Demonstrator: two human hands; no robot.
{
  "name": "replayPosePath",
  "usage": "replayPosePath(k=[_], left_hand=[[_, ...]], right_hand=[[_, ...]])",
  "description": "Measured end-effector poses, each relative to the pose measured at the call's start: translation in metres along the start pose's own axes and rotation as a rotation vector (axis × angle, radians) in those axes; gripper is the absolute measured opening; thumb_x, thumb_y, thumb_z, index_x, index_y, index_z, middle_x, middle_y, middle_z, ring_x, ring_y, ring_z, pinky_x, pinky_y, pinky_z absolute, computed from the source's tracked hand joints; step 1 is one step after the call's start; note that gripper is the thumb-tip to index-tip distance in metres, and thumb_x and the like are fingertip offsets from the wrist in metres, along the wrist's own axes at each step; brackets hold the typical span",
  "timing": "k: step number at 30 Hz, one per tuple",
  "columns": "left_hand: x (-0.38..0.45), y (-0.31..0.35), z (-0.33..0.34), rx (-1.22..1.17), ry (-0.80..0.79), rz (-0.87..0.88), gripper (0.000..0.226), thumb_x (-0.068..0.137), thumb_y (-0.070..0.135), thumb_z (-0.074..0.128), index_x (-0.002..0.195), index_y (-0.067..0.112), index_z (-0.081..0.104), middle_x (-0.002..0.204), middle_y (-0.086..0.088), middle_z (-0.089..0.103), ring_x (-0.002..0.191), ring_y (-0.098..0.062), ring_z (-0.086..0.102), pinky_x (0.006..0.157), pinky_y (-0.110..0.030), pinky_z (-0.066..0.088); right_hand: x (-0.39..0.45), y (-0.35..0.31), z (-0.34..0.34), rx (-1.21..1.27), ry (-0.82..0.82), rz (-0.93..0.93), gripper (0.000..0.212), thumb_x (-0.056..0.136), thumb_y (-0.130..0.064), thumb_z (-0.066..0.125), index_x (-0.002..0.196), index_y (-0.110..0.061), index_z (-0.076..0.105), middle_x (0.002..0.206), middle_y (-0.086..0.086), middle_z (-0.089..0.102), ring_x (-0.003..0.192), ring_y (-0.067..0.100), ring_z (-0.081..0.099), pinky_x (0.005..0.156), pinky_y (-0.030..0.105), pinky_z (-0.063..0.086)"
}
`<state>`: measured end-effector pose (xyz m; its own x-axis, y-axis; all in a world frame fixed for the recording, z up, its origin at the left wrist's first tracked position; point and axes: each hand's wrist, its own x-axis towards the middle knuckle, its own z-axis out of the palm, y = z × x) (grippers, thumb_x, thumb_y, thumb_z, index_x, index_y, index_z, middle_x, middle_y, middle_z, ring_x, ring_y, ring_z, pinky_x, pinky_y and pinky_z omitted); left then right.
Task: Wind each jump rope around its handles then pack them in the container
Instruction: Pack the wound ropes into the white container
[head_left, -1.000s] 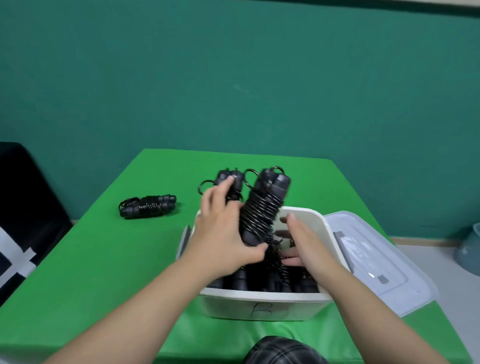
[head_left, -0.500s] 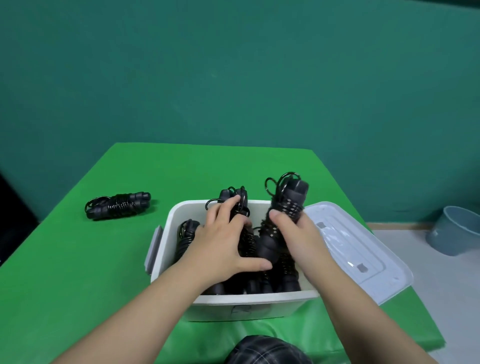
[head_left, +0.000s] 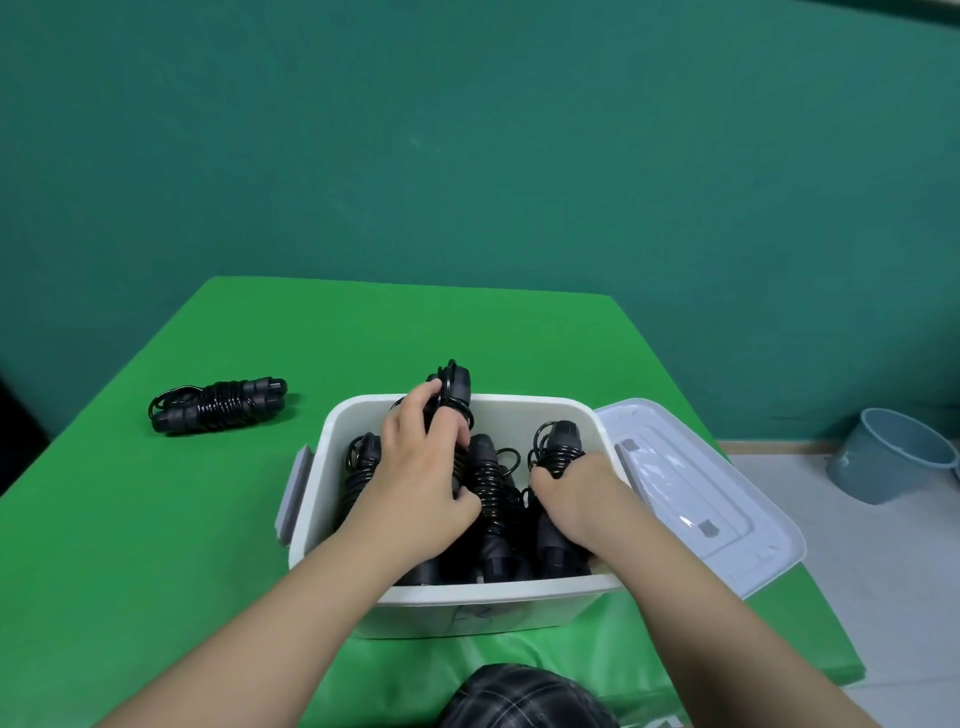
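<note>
Left hand (head_left: 415, 467) grips tall black wound rope bundle (head_left: 454, 387); right hand (head_left: 569, 488) clasps rightmost bundle (head_left: 556, 441) in white plastic container (head_left: 332, 457). Risk: crowding loosens coils, bundles pop up.

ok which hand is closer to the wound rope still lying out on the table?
Left. The left hand is in the container, gripping an upright rope bundle; the loose jump rope lies beyond its left wall. The right hand works at the container's right side, farther off.
</note>
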<state>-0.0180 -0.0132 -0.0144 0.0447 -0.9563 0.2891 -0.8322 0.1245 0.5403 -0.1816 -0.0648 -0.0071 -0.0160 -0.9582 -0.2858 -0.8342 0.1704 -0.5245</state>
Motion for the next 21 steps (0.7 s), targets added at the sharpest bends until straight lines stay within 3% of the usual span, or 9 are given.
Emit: replayPosePath(k=[2, 4, 6, 9, 12, 14, 21], left_hand=[[-0.001, -0.003, -0.001, -0.022, 0.01, 0.009, 0.038, 0.073, 0.014, 0.059, 0.096, 0.027, 0.033, 0.146, 0.011, 0.002, 0.134, -0.016, 0.009, 0.099, -0.027, 0.019], [-0.001, -0.005, -0.001, -0.042, 0.021, 0.006, 0.038, 0.073, 0.015, 0.061, 0.097, 0.028, 0.033, 0.146, 0.011, 0.003, 0.134, -0.017, 0.011, 0.097, -0.026, 0.018], [-0.001, -0.007, -0.002, -0.066, 0.03, -0.003, 0.038, 0.073, 0.016, 0.062, 0.097, 0.027, 0.034, 0.146, 0.011, 0.004, 0.134, -0.016, 0.012, 0.096, -0.025, 0.017], [-0.001, -0.008, -0.002, -0.093, 0.048, -0.004, 0.038, 0.073, 0.014, 0.062, 0.097, 0.025, 0.035, 0.145, 0.011, 0.005, 0.133, -0.012, 0.013, 0.096, -0.022, 0.014], [-0.002, -0.008, -0.002, -0.115, 0.064, -0.009, 0.038, 0.073, 0.012, 0.061, 0.097, 0.025, 0.035, 0.143, 0.014, 0.005, 0.131, -0.01, 0.013, 0.095, -0.022, 0.014], [-0.002, -0.009, -0.001, -0.117, 0.07, -0.008, 0.038, 0.072, 0.012, 0.062, 0.097, 0.025, 0.035, 0.143, 0.014, 0.005, 0.131, -0.01, 0.013, 0.096, -0.022, 0.014], [0.0, -0.01, 0.001, -0.156, 0.092, 0.002, 0.04, 0.07, 0.011, 0.064, 0.094, 0.026, 0.036, 0.14, 0.012, 0.011, 0.133, -0.012, 0.016, 0.099, -0.023, 0.015]], right_hand=[[0.004, 0.0, 0.007, -0.057, 0.019, 0.011, 0.054, 0.095, -0.04, 0.046, 0.128, 0.002, 0.037, 0.111, 0.015, 0.056, 0.097, 0.031, 0.055, 0.075, 0.03, 0.039], [0.009, -0.003, 0.014, -0.152, -0.026, 0.034, 0.059, 0.098, -0.042, 0.041, 0.13, 0.007, 0.031, 0.117, 0.019, 0.059, 0.102, 0.033, 0.058, 0.074, 0.03, 0.04], [0.015, -0.007, 0.018, -0.172, -0.037, 0.045, 0.062, 0.094, -0.048, 0.044, 0.127, 0.005, 0.042, 0.109, 0.018, 0.064, 0.088, 0.031, 0.06, 0.067, 0.029, 0.042], [0.018, -0.008, 0.016, -0.227, -0.013, -0.036, 0.051, 0.093, -0.049, 0.045, 0.103, -0.002, 0.061, 0.093, 0.012, 0.065, 0.076, 0.028, 0.057, 0.065, 0.028, 0.042], [0.013, -0.007, 0.008, -0.198, -0.006, -0.099, 0.042, 0.093, -0.047, 0.046, 0.084, -0.008, 0.06, 0.07, 0.004, 0.058, 0.069, 0.024, 0.054, 0.062, 0.029, 0.04], [0.01, -0.009, 0.007, -0.147, -0.009, -0.146, 0.04, 0.091, -0.047, 0.047, 0.079, -0.011, 0.058, 0.071, 0.005, 0.06, 0.073, 0.027, 0.058, 0.064, 0.03, 0.044], [0.009, -0.007, 0.008, 0.071, -0.074, -0.193, 0.041, 0.093, -0.049, 0.049, 0.112, -0.013, 0.043, 0.101, 0.005, 0.062, 0.092, 0.023, 0.061, 0.08, 0.034, 0.049]])
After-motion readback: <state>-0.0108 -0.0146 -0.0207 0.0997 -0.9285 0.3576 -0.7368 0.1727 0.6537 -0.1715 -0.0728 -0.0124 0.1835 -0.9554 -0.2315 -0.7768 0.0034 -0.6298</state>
